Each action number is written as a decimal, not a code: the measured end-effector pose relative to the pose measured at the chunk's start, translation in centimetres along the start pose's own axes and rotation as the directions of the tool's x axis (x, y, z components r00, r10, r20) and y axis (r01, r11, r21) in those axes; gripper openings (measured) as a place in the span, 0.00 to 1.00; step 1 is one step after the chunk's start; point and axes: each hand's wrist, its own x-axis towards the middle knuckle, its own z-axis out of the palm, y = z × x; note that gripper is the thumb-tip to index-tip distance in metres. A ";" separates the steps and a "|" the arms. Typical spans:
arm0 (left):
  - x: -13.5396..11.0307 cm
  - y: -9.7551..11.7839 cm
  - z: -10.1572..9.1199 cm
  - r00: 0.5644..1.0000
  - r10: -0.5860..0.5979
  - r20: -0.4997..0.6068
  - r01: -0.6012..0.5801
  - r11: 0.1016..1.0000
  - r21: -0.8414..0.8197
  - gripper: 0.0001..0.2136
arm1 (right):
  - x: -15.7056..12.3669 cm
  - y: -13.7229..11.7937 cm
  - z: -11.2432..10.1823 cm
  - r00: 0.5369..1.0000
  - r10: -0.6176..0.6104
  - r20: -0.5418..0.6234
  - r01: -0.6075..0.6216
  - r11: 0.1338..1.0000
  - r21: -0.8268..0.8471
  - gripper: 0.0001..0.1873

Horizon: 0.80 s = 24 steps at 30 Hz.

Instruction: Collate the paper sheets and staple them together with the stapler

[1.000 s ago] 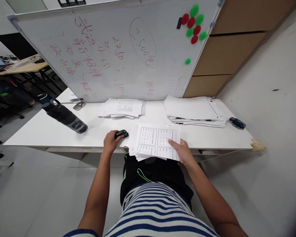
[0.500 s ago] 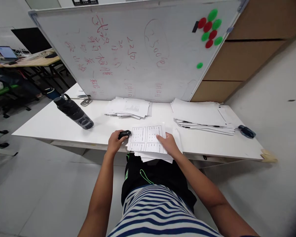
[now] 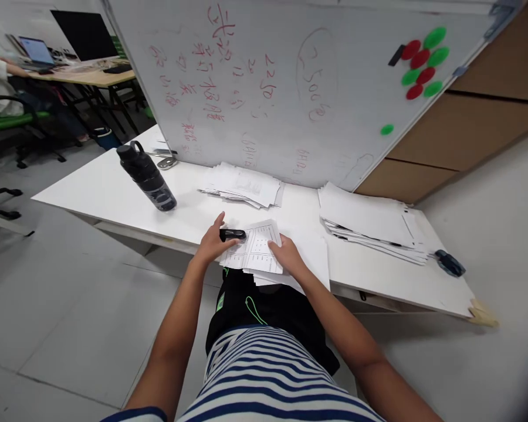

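Note:
My left hand (image 3: pixel 212 241) is at the left edge of a printed sheet (image 3: pixel 261 249), its fingers stretched out and its thumb spread over the paper. Between that thumb and forefinger lies a small black stapler (image 3: pixel 233 234), whose right end reaches over the sheet. My right hand (image 3: pixel 287 255) grips the printed sheet at its right side, thumb on top and fingers hidden below. The sheet is bent along its left part. More white sheets (image 3: pixel 308 258) lie under it at the table's front edge.
Two paper stacks, a left one (image 3: pixel 246 184) and a right one (image 3: pixel 365 217), lie before the whiteboard (image 3: pixel 264 88). A black bottle (image 3: pixel 147 179) stands left on the white table (image 3: pixel 83 193). A dark object (image 3: pixel 449 263) lies far right. Another person (image 3: pixel 0 76) sits back left.
My left hand has loosened around the stapler and spread its fingers. The stapler now reaches farther over the sheet, which has become bent. The view has turned slightly left.

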 end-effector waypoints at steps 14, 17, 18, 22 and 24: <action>8.2 3.1 2.9 0.989 -0.130 -0.072 0.148 0.893 0.426 0.29 | -2.1 -0.2 -0.3 0.987 -0.044 -0.153 0.027 0.994 -0.108 0.29; 8.5 2.8 4.0 0.979 -0.197 -0.054 0.190 0.778 0.599 0.30 | -3.3 0.3 0.1 0.994 -0.046 -0.100 0.045 0.999 -0.003 0.27; 8.5 2.7 4.2 0.982 -0.181 -0.058 0.175 0.747 0.642 0.29 | -3.6 0.5 0.3 0.995 -0.046 -0.086 0.048 0.998 0.027 0.27; 8.4 2.7 4.7 0.997 -0.066 -0.027 0.064 0.674 0.736 0.27 | -4.9 1.0 0.9 1.000 -0.005 -0.018 0.006 0.995 0.100 0.26; 8.4 2.7 4.9 0.999 -0.053 -0.007 0.040 0.666 0.745 0.27 | -5.3 1.0 1.2 1.000 0.011 0.012 -0.012 0.993 0.121 0.23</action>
